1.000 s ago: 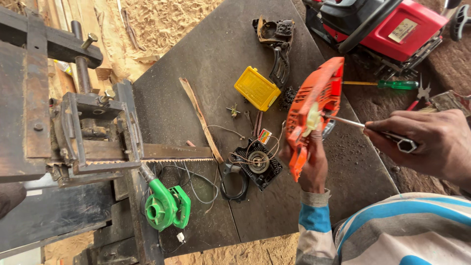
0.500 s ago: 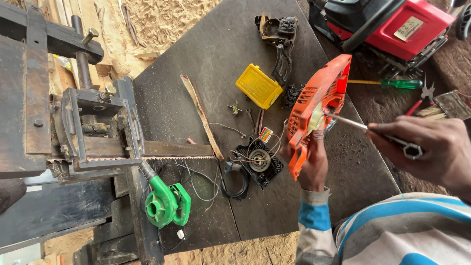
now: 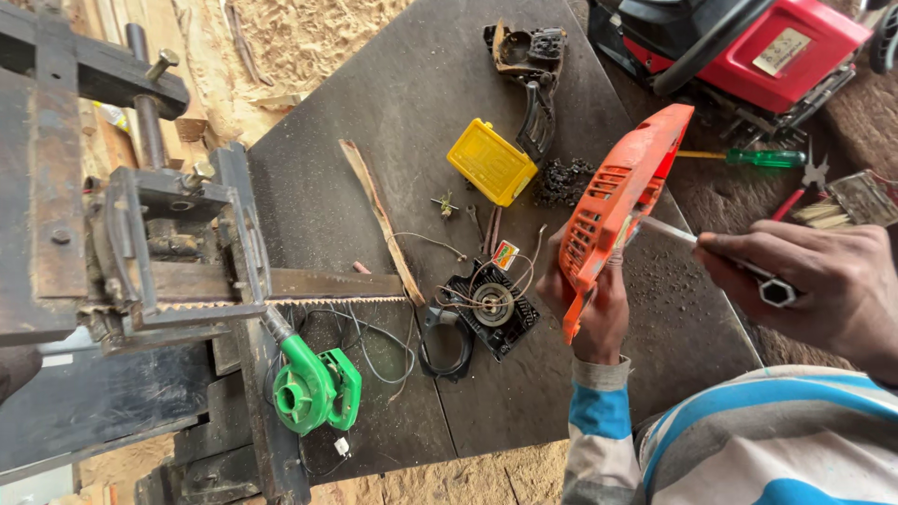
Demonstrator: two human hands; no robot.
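- Far left: metal vise frame [image 3: 140, 243] clamps a saw blade [image 3: 327, 285], teeth down, jutting over the dark counter [image 3: 393, 122].
- Green blower [image 3: 313, 388] lies below the blade.
- Black recoil starter [image 3: 491, 307] sits loose mid-counter, near a yellow box [image 3: 491, 161].
- Left hand [image 3: 594, 313] clamped on orange cover [image 3: 622, 201], tilted upright above the counter, inside facing the tool.
- Right hand [image 3: 809, 281] closed on metal socket wrench [image 3: 725, 257], tip at the cover.
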